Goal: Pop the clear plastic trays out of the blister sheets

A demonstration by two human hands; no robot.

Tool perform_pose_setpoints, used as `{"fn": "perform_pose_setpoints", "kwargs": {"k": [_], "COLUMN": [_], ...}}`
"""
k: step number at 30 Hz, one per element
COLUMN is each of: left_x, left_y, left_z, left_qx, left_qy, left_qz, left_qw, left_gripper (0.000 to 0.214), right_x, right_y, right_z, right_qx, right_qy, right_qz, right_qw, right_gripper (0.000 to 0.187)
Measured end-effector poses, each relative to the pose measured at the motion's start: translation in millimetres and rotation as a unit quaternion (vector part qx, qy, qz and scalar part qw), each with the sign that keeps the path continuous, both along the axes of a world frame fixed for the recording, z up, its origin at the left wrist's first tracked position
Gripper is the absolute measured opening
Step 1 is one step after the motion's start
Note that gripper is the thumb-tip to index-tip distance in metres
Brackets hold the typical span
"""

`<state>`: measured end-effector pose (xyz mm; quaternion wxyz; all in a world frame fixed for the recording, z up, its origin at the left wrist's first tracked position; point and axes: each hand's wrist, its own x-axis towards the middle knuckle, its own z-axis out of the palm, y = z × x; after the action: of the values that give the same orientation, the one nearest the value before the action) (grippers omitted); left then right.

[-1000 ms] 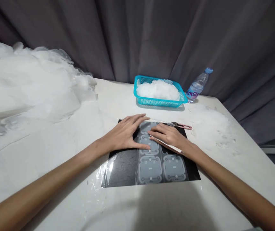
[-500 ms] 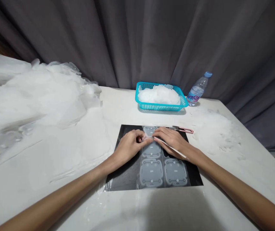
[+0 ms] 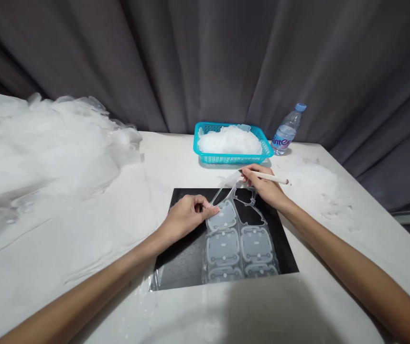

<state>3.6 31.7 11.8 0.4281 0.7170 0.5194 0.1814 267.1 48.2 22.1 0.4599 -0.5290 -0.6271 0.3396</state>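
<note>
A clear plastic sheet with rounded frosted pieces (image 3: 222, 247) lies on a black board (image 3: 178, 260). At its upper left piece, my left hand (image 3: 190, 212) is closed, thumb and fingers pinching the sheet. Higher and to the right, my right hand (image 3: 264, 185) is closed around a thin white stick (image 3: 273, 177), its blunt end pointing right. A lifted, stretched strip of film (image 3: 229, 180) runs from the sheet up to the right fingertips. Black openings show in the sheet below the right hand, where the board is visible through the clear web.
A turquoise basket (image 3: 233, 158) of white translucent pieces stands at the back, beside a water bottle (image 3: 286, 131). A large heap of translucent sheets (image 3: 65, 138) covers the left. Loose white scraps (image 3: 319, 186) lie at the right. Grey curtain (image 3: 205, 62) hangs behind the table.
My right hand has moved up and away from my left, stretching film between them. The sheet has shifted downward on the board. The pink-handled tool is no longer visible.
</note>
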Motion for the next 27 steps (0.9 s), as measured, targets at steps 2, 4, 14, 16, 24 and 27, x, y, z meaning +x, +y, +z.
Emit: {"fn": "perform_pose_setpoints", "kwargs": {"k": [2,4,14,16,24,27], "left_x": [-1,-1,7,6,7,9], "left_y": [-1,-5,0,2,-5,-6], "left_z": [2.8,8.8,20.0,16.5,11.8,11.5], "left_qx": [0.036,0.104,-0.193,-0.187,-0.133,-0.133], "left_qy": [-0.011,-0.034,-0.262,-0.277,-0.311,-0.326], "left_qz": [0.018,0.075,0.069,0.057,0.075,0.063], "left_qw": [0.999,0.991,0.943,0.941,0.938,0.934], "left_gripper": [0.043,0.040,0.061,0.050,0.034,0.036], "right_x": [-4,-11,-35,-31,-2,-4], "right_y": [-6,-16,-57,-59,-35,-33], "right_z": [2.5,7.6,19.5,22.1,27.4,19.2], "right_qx": [-0.011,-0.007,0.083,0.053,0.156,0.157], "right_qy": [0.011,0.017,-0.119,-0.120,-0.144,-0.183], "right_qz": [0.041,0.075,0.271,0.296,0.078,0.087], "right_qw": [0.999,0.997,0.952,0.946,0.974,0.967], "right_gripper": [0.033,0.032,0.019,0.023,0.050,0.035]}}
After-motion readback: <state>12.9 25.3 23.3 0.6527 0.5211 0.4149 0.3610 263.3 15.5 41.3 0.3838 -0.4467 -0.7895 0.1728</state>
